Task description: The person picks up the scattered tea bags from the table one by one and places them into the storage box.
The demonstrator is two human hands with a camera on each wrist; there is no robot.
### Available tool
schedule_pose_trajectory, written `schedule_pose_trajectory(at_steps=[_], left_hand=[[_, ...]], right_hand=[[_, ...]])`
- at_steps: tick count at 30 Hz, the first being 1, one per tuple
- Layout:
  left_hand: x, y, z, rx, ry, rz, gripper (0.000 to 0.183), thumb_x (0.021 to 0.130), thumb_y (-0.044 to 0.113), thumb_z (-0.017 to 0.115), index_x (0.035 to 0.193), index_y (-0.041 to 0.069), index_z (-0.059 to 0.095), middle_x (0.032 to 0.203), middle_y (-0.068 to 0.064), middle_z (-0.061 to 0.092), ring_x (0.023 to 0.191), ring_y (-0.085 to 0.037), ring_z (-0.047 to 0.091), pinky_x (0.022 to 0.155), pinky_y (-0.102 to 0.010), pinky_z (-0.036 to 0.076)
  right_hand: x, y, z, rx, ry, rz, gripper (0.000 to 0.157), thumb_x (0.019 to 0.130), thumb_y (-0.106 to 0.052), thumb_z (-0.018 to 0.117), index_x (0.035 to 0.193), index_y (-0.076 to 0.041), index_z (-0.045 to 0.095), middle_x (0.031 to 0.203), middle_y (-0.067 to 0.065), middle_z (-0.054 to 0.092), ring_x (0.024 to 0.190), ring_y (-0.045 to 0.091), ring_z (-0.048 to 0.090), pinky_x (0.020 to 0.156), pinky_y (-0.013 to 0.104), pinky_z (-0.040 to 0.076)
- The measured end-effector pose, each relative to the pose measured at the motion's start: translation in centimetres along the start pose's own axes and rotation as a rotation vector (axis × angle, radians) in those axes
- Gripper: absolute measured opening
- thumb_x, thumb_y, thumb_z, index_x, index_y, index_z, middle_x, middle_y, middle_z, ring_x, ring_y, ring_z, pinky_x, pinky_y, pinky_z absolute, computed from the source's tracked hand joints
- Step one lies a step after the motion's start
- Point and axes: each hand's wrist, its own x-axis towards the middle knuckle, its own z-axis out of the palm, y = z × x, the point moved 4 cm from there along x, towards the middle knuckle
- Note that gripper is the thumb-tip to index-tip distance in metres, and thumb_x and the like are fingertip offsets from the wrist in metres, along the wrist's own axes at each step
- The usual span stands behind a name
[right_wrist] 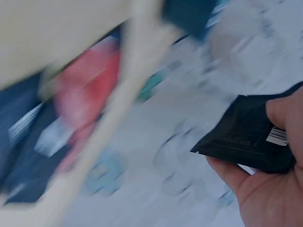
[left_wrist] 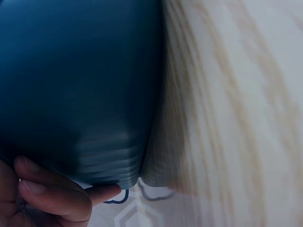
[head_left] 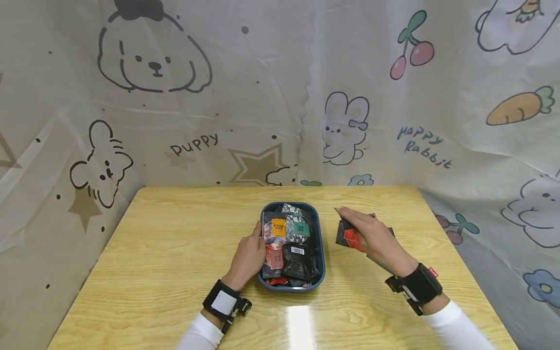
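Observation:
A dark blue box (head_left: 322,272) full of small sachets stands mid-table. Its left side is touched by my left hand (head_left: 249,260), the index finger lying along the wall and the other fingers loosely bent in the left wrist view beside the blue wall (left_wrist: 80,85). To the right of the box, my right hand (head_left: 378,238) pinches a black sachet (right_wrist: 251,132) with a barcode label between thumb and fingers. Below that hand, a few sachets (head_left: 351,239), black with red, lie on the table, partly covered by the hand.
Inside the box are sachets with an orange label (head_left: 278,227), a green label (head_left: 301,229) and a pink label (head_left: 274,259). The wood-grain table (head_left: 175,243) ends against a printed cloth backdrop (head_left: 245,97).

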Motion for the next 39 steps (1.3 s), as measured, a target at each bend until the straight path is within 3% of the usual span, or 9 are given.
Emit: schedule_pose_trajectory(at_steps=[5, 9, 11, 14, 20, 25, 29, 34, 39], left_hand=[[0.0, 0.0, -0.2, -0.001, 0.000, 0.000, 0.054, 0.096, 0.010, 0.042, 0.147, -0.004, 0.031, 0.052, 0.001, 0.041, 0.037, -0.010, 0.038, 0.036, -0.026, 0.031], [0.0, 0.0, -0.2, 0.008, 0.011, 0.014, 0.053, 0.095, 0.009, 0.043, 0.146, -0.005, 0.033, 0.052, 0.000, 0.043, 0.037, -0.010, 0.039, 0.035, -0.026, 0.031], [-0.1, 0.1, 0.1, 0.012, 0.012, 0.021, 0.053, 0.095, 0.009, 0.044, 0.145, -0.006, 0.034, 0.053, -0.001, 0.045, 0.038, -0.009, 0.040, 0.035, -0.026, 0.031], [-0.1, 0.2, 0.2, 0.013, -0.002, 0.025, 0.053, 0.095, 0.009, 0.044, 0.145, -0.007, 0.034, 0.054, -0.002, 0.046, 0.039, -0.009, 0.041, 0.035, -0.026, 0.032], [0.0, 0.1, 0.0, -0.003, -0.017, -0.007, 0.054, 0.096, 0.010, 0.043, 0.146, -0.004, 0.032, 0.056, -0.004, 0.047, 0.039, -0.011, 0.044, 0.037, -0.027, 0.034], [0.0, 0.0, 0.0, 0.007, -0.014, -0.007, 0.053, 0.095, 0.010, 0.043, 0.146, -0.004, 0.033, 0.060, -0.008, 0.053, 0.042, -0.012, 0.046, 0.038, -0.028, 0.035], [-0.1, 0.0, 0.1, 0.021, -0.012, 0.002, 0.054, 0.095, 0.009, 0.043, 0.146, -0.005, 0.033, 0.057, -0.006, 0.050, 0.041, -0.011, 0.043, 0.038, -0.028, 0.033], [-0.1, 0.2, -0.1, 0.019, 0.002, 0.011, 0.054, 0.095, 0.009, 0.043, 0.146, -0.005, 0.032, 0.053, 0.000, 0.041, 0.037, -0.010, 0.036, 0.036, -0.026, 0.030], [0.0, 0.2, -0.1, 0.018, 0.000, -0.001, 0.053, 0.096, 0.009, 0.042, 0.146, -0.005, 0.032, 0.053, 0.000, 0.041, 0.037, -0.011, 0.036, 0.037, -0.026, 0.030]], right_hand=[[3.0, -5.0, 2.8, 0.005, 0.017, -0.209, 0.051, 0.096, 0.000, 0.048, 0.146, -0.008, 0.040, 0.144, 0.018, 0.047, 0.127, 0.031, 0.048, 0.097, 0.046, 0.047], [4.0, -7.0, 6.3, -0.041, -0.016, -0.306, 0.056, 0.091, 0.005, 0.053, 0.144, -0.008, 0.043, 0.145, 0.016, 0.046, 0.130, 0.029, 0.044, 0.104, 0.046, 0.041], [3.9, -7.2, 7.6, -0.058, -0.049, -0.303, 0.062, 0.086, 0.006, 0.060, 0.144, -0.009, 0.043, 0.146, 0.018, 0.045, 0.132, 0.030, 0.043, 0.105, 0.048, 0.040], [3.5, -7.1, 9.1, -0.058, -0.164, -0.260, 0.059, 0.092, -0.011, 0.060, 0.147, -0.011, 0.038, 0.151, 0.019, 0.038, 0.137, 0.033, 0.036, 0.108, 0.053, 0.034], [2.6, -6.8, 10.6, -0.035, -0.366, -0.151, 0.069, 0.097, -0.058, 0.035, 0.153, -0.020, 0.025, 0.160, 0.014, 0.018, 0.145, 0.033, 0.015, 0.115, 0.057, 0.013], [2.6, -6.7, 10.8, -0.015, -0.385, -0.140, 0.073, 0.095, -0.065, 0.029, 0.154, -0.022, 0.022, 0.161, 0.011, 0.014, 0.146, 0.030, 0.013, 0.116, 0.056, 0.009], [2.6, -5.6, 9.8, 0.065, -0.337, -0.096, 0.070, 0.096, -0.060, 0.034, 0.154, -0.021, 0.022, 0.161, 0.012, 0.015, 0.146, 0.029, 0.015, 0.116, 0.057, 0.011], [2.8, -2.2, 7.1, 0.077, -0.225, 0.014, 0.069, 0.097, -0.052, 0.044, 0.154, -0.023, 0.019, 0.161, 0.013, 0.013, 0.145, 0.033, 0.015, 0.115, 0.057, 0.010], [1.6, 2.4, 5.0, 0.010, -0.213, 0.128, 0.081, 0.090, -0.050, 0.059, 0.154, -0.024, 0.018, 0.160, 0.016, 0.012, 0.142, 0.040, 0.020, 0.111, 0.064, 0.018]])
